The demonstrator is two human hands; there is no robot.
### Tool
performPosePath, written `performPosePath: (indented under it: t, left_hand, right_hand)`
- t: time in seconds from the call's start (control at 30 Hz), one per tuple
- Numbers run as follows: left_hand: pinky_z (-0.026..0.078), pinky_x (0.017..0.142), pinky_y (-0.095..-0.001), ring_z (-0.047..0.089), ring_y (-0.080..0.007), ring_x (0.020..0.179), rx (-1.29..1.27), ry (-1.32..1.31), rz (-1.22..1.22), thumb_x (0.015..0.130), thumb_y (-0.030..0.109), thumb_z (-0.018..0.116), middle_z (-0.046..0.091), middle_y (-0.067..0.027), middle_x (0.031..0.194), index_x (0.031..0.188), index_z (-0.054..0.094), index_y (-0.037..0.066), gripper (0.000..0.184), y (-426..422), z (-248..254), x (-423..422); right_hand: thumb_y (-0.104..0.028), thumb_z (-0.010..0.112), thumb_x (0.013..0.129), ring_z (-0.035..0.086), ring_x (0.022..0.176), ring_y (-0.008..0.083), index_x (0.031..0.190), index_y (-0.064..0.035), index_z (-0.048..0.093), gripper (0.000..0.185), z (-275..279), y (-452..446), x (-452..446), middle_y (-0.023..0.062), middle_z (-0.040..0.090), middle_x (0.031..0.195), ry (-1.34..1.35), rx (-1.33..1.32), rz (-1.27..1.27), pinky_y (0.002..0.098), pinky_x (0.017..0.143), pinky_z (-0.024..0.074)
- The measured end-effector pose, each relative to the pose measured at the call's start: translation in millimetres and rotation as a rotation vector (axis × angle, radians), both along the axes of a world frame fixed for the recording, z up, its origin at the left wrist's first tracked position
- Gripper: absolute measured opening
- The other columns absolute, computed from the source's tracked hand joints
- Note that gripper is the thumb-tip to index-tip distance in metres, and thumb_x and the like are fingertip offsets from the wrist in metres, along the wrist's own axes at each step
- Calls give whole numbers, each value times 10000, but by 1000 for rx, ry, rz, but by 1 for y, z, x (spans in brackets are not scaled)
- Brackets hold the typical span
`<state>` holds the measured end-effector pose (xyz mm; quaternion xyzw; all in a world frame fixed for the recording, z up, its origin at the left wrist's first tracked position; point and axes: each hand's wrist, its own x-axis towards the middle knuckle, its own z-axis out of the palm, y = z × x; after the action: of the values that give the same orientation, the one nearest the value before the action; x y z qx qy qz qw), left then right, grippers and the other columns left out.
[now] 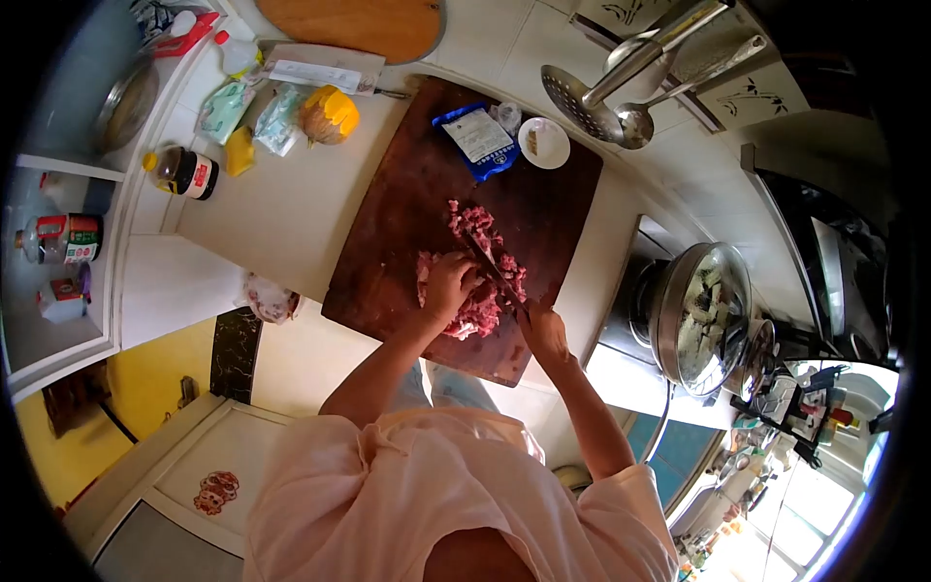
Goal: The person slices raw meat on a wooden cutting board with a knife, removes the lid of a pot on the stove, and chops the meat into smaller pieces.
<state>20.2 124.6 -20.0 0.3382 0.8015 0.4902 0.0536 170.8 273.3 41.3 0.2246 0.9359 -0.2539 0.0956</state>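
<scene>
Chopped raw red meat (475, 315) lies in a heap on a dark wooden cutting board (388, 233). My right hand (545, 335) is wrapped round the handle of a kitchen knife (495, 267), whose blade slants across the heap, away from me and to the left. Just left of the blade, my left hand (449, 289) rests on the meat with its fingers curled against it. The fingertips are partly hidden. Beyond the meat, a blue and white packet (478, 139) and a small white bowl (544, 144) stand on the board's far part.
A lidded pan (703, 318) stands on the stove to the right. On the left counter are a partly peeled pumpkin (329, 116), a dark sauce bottle (182, 173) and several packets. A skimmer (582, 102) and a ladle (635, 124) hang at upper right.
</scene>
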Motion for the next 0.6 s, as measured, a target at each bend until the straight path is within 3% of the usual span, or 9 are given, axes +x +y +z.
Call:
performPosePath:
  t: [0.03, 0.17, 0.27, 0.33, 0.43, 0.6]
  left_hand:
    - [473, 806, -414, 585, -327, 892, -23, -3, 21, 691, 44, 686, 631, -136, 934, 868, 647, 17, 183, 2, 8, 1]
    - [476, 784, -417, 577, -334, 891, -114, 33, 9, 705, 50, 671, 620, -147, 923, 890, 640, 17, 191, 4, 0, 3]
    - [472, 793, -416, 572, -337, 903, -89, 16, -10, 720, 53, 659, 614, -150, 923, 899, 634, 10, 186, 3, -2, 1]
    - [465, 820, -418, 566, -340, 933, -66, 0, -10, 735, 57, 648, 612, -150, 942, 905, 630, 8, 178, 1, 0, 3]
    - [443, 870, -442, 543, -354, 1005, 99, 94, 32, 725, 114, 682, 589, -157, 1031, 960, 619, 22, 261, -4, 13, 8]
    - [414, 916, -463, 514, -357, 1066, -91, 235, -22, 660, 212, 751, 537, -166, 1143, 1041, 593, 60, 439, -2, 29, 22]
  right_hand:
    - [-201, 549, 884, 600, 645, 425, 957, -19, 545, 196, -2, 0, -3, 250, 600, 705, 1, -48, -6, 502, 553, 467]
    - [-194, 556, 875, 600, 652, 423, 923, -8, 558, 192, -50, -5, -32, 265, 599, 718, -33, -9, 35, 505, 558, 465]
    - [-211, 560, 869, 603, 666, 424, 904, -8, 573, 207, -47, -9, -63, 266, 605, 731, 162, -39, 54, 513, 575, 468]
    - [-199, 558, 869, 601, 672, 429, 906, -2, 571, 201, -41, -7, -56, 258, 608, 736, 66, -26, 28, 517, 582, 468]
    - [-236, 526, 892, 603, 671, 436, 958, -4, 547, 241, -24, -3, -22, 255, 613, 741, -37, -31, -8, 506, 564, 479]
    - [-234, 531, 903, 600, 659, 441, 1011, 0, 523, 257, -27, 11, 32, 255, 608, 723, 35, -75, -63, 502, 545, 472]
